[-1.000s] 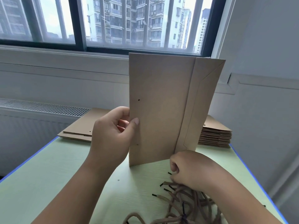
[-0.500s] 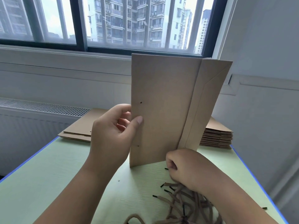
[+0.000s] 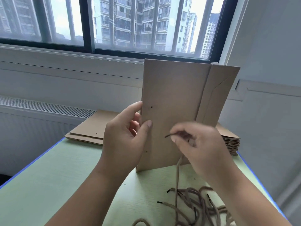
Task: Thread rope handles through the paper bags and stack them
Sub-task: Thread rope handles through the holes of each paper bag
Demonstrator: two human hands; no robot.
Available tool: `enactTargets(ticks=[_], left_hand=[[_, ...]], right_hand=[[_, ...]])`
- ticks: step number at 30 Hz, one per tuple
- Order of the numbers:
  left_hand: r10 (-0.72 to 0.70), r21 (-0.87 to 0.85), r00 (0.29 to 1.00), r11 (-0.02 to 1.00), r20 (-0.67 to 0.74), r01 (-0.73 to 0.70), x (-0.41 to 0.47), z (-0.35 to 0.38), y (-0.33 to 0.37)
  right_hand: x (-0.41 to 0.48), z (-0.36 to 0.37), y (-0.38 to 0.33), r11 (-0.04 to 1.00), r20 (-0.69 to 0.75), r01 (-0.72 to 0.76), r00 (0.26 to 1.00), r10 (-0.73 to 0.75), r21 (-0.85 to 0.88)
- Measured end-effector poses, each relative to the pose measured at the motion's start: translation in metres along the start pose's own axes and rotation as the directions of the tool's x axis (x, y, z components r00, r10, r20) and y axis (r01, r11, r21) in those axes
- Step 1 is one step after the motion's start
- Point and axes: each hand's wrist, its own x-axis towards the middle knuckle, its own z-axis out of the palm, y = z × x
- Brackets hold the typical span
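Since the frame half a second back, our right grip (image 3: 200,144) has risen from the rope pile (image 3: 195,203) at the lower right of the frame to the middle, in front of the paper bag (image 3: 175,95), and it has one rope (image 3: 177,173) with it. That grip is clamped on the rope: the fingers pinch it just behind its dark tip, which points left across the bag's near face. The hand is blurred, so we cannot tell more about how the fingers lie. From the hand the rope hangs down to the pile on the green bench (image 3: 48,185).

Our left grip (image 3: 123,136) is clamped on the bag's left edge, with the thumb on the near face and the fingers behind. It holds between the upper hole (image 3: 151,107) and the lower hole (image 3: 146,151).

The bag stands upright at the centre of the frame, folded flat, with its lower edge on the bench. Behind it at the right lies a stack of bags (image 3: 231,142). At the left, a few flat bags (image 3: 91,128) lie on the bench's far edge.
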Motion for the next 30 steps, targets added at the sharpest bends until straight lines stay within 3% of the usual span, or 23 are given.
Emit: enactTargets(ticks=[5, 8, 24, 30], left_hand=[[0.0, -0.002, 1.0, 1.0, -0.002, 0.0, -0.001, -0.001, 0.001], [-0.012, -0.008, 1.0, 1.0, 0.0, 0.012, -0.002, -0.001, -0.001], [0.08, -0.01, 0.991, 0.997, 0.104, -0.08, -0.002, -0.002, 0.007], [0.013, -0.092, 0.995, 0.996, 0.101, -0.003, -0.001, -0.001, 0.005]], right_hand=[[0.028, 0.001, -0.03, 0.988, -0.236, 0.151, 0.961, -0.148, -0.005], [0.038, 0.013, -0.035, 0.984, -0.293, 0.174, 0.94, -0.176, -0.031], [0.042, 0.028, -0.031, 0.985, -0.276, 0.17, 0.945, -0.175, -0.043], [0.043, 0.026, -0.026, 0.991, -0.277, 0.13, 0.954, -0.114, 0.041]])
